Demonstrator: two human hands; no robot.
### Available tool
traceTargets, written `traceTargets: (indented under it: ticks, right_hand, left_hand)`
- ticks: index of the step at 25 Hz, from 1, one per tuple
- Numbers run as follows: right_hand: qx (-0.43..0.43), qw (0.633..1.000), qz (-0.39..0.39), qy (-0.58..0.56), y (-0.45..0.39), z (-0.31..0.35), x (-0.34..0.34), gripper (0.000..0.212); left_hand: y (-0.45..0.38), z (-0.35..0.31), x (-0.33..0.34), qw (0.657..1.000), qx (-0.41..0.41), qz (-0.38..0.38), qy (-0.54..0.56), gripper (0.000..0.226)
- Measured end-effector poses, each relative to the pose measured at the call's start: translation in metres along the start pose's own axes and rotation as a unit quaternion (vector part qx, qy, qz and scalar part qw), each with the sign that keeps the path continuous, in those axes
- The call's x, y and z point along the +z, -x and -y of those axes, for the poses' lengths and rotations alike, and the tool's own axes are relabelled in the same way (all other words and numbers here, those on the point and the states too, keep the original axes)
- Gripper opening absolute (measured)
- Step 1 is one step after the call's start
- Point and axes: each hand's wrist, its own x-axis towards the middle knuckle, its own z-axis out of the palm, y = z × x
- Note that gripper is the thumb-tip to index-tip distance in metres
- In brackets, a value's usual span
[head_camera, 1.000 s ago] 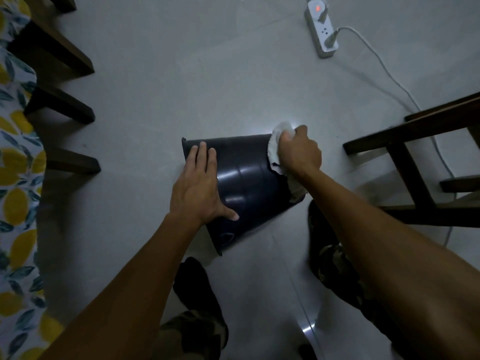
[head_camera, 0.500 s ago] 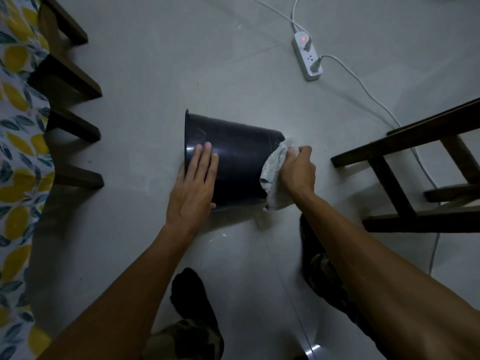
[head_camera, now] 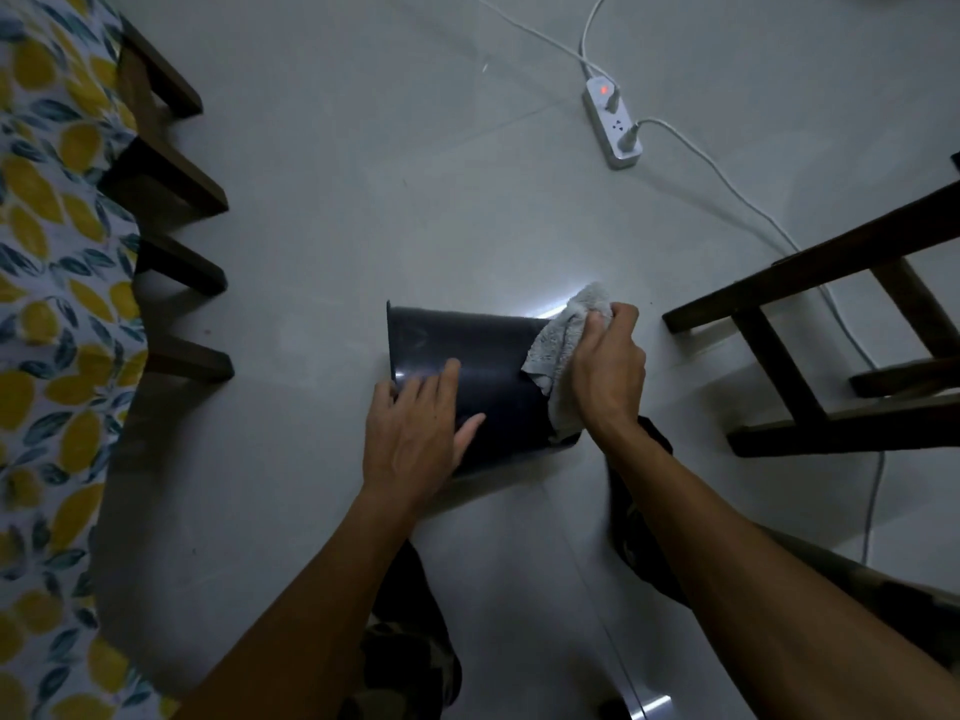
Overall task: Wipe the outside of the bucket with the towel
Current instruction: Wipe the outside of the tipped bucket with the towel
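Dark and glossy, the round plastic bucket [head_camera: 483, 366] lay on its side on the pale tiled floor [head_camera: 363, 200] before us. Our left hand [head_camera: 413, 433] rested flat on its wall, fingers spread, while our right hand [head_camera: 605, 371] clutched the white terry towel [head_camera: 558, 350] against its base end. Beyond lay a white power strip [head_camera: 613, 124].

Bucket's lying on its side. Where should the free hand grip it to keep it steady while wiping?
Probably the wide rim of the bucket, reached from above: it lies on the floor with its rim leftward, and the left hand is only flat on the wall there. The right hand works the towel at the base.
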Motion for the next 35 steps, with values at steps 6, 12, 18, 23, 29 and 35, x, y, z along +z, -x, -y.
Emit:
traceTargets:
  ticks: [6, 12, 18, 23, 29, 35]
  right_hand:
    - [-0.057, 0.998, 0.004, 0.013, 0.019, 0.009, -0.024, 0.036]
    - [-0.015, 1.000, 0.005, 0.022, 0.030, -0.016, -0.027, 0.030]
    - [0.064, 0.995, 0.066, 0.029, 0.032, -0.047, -0.005, 0.032]
    - [-0.016, 0.998, 0.045, 0.034, 0.059, -0.039, -0.002, 0.031]
    - [-0.157, 0.980, 0.088, 0.088, 0.122, -0.066, 0.025, 0.048]
    - [-0.122, 0.970, 0.079, 0.196, 0.114, -0.074, 0.049, 0.062]
  left_hand:
    - [-0.016, 0.003, -0.011, 0.998, -0.037, 0.040, -0.019, 0.105]
    - [-0.005, 0.002, -0.002, 0.938, -0.179, 0.270, 0.127, 0.154]
    - [0.005, 0.000, 0.007, 0.916, -0.188, 0.261, 0.240, 0.158]
    - [0.016, -0.009, 0.003, 0.955, -0.145, 0.214, 0.148, 0.146]
    - [0.003, -0.014, 0.010, 0.954, -0.062, 0.295, -0.002, 0.164]
    - [0.017, -0.011, 0.028, 0.952, -0.048, 0.303, 0.021, 0.166]
